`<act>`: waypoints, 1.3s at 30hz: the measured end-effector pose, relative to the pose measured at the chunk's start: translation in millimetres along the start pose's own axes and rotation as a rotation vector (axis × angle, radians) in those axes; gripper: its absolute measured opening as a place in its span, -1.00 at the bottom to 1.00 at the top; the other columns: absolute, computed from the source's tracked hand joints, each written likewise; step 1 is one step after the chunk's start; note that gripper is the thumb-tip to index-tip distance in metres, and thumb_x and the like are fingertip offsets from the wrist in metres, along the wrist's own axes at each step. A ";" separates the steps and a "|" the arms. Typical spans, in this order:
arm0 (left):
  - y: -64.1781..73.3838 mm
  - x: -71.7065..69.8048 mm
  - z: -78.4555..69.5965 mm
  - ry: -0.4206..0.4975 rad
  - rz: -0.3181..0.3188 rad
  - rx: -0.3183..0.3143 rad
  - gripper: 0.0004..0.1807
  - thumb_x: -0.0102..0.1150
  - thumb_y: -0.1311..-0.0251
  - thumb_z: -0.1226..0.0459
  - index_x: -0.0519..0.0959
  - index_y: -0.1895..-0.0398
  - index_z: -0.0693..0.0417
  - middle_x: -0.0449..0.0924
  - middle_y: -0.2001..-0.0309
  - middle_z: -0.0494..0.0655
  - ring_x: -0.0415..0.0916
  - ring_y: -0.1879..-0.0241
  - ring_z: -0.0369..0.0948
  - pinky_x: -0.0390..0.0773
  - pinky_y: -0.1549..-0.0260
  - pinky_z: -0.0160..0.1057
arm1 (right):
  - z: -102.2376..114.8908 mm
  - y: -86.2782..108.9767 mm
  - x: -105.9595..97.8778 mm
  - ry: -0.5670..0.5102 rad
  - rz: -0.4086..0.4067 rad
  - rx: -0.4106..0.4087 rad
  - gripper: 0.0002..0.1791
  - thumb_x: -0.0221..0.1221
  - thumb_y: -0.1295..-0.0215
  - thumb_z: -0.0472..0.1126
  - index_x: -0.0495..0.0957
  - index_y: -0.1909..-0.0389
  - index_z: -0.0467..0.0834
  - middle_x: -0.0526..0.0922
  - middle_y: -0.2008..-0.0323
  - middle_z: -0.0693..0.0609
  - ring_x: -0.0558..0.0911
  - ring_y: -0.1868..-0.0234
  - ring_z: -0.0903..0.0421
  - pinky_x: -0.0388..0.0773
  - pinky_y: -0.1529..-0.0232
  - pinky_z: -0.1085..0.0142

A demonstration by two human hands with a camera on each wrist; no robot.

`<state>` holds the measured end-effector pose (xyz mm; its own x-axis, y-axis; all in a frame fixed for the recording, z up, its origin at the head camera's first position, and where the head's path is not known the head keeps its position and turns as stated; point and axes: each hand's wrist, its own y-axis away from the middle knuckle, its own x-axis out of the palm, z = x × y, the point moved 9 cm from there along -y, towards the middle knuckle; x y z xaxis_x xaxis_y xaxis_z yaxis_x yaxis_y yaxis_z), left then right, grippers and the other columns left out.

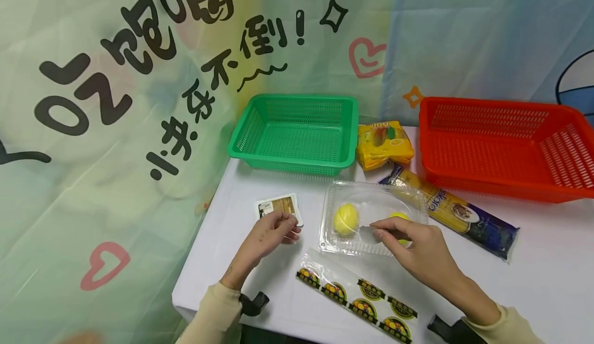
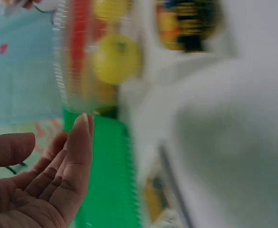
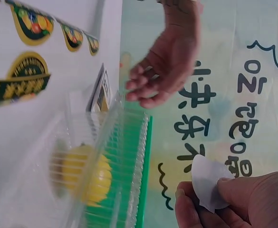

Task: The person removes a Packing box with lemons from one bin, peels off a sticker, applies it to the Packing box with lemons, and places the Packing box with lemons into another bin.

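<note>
My right hand [image 1: 424, 254] pinches a small white-backed sticker [image 3: 207, 183] between thumb and fingers, above the right part of a clear plastic box [image 1: 334, 192]. Inside the box lie two yellow lemons; the left lemon [image 1: 346, 219] shows plainly, while the other [image 1: 398, 215] is partly hidden by my right hand. My left hand [image 1: 271, 235] hovers left of the box with loosely bent fingers and nothing in them. Behind it lies a flat white-edged pack [image 1: 280, 203] with a brown label. A clear sheet of fruit stickers [image 1: 364, 308] lies in front of the box.
A green basket [image 1: 297, 166] stands at the back left and a red basket [image 1: 492, 189] at the back right. Between them sits a yellow packet [image 1: 384, 145]. A long pasta bag [image 1: 464, 212] lies slanted beside the box. A printed cloth hangs behind the table.
</note>
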<state>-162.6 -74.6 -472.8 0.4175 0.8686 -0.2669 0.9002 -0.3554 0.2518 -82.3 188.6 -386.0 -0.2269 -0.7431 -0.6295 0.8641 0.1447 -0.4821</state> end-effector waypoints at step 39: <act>-26.9 91.5 -80.5 0.384 0.282 0.030 -0.75 0.19 -0.40 0.30 0.61 0.16 0.43 0.70 0.45 -0.07 0.67 0.50 -0.27 0.72 0.41 -0.35 | 53.3 -7.4 -0.3 0.276 -0.183 -0.526 -0.53 -0.09 -0.64 -0.05 0.75 0.09 -0.24 0.78 0.13 -0.10 0.78 0.19 -0.03 0.71 0.19 0.09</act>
<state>-158.6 42.2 -429.1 0.5755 0.7994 0.1726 0.7635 -0.6008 0.2367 -64.7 153.0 -349.7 -0.5186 -0.6002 -0.6089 0.4790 0.3860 -0.7884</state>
